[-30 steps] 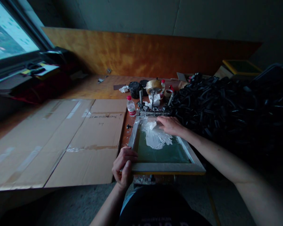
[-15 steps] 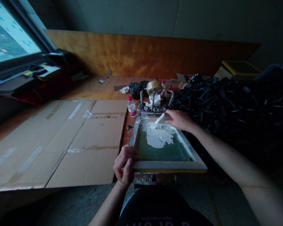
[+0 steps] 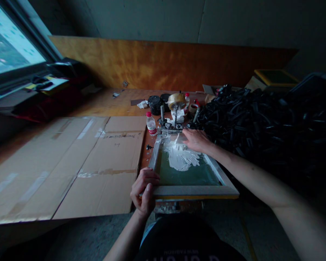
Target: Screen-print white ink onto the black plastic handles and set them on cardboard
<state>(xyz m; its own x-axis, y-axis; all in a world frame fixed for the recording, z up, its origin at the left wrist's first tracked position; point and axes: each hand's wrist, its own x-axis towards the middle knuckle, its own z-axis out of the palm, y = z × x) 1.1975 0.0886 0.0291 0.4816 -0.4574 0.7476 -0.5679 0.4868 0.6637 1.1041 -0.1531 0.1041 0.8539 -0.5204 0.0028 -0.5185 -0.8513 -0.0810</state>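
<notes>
Screen-printing frame [image 3: 198, 191] at the front edge of the table [image 3: 108, 101], right of the cardboard sheet [image 3: 108, 154]. Left hand [image 3: 144, 188]: fingers curled around the frame's near-left corner, thumb nearest the wearer. Right hand [image 3: 197, 140]: fingers in a narrow grip on a white-coated scraper [image 3: 177, 140], at the frame's far end; the scraper's exposed part lies just left of the fingertips, at the upper margin of the white paste [image 3: 182, 161]. Count: frame under the hands, 1; scraper, 1; paste patch, 1; red-capped bottles [image 3: 151, 124], 2; black tubs [image 3: 154, 105], 2. Frame orientation: side rails run from the wearer toward the table's back edge, far rail by the metal clamp [image 3: 174, 129]; longer axis cannot be told, view foreshortened. Scraper: exposed part points upward, away from the wearer.
</notes>
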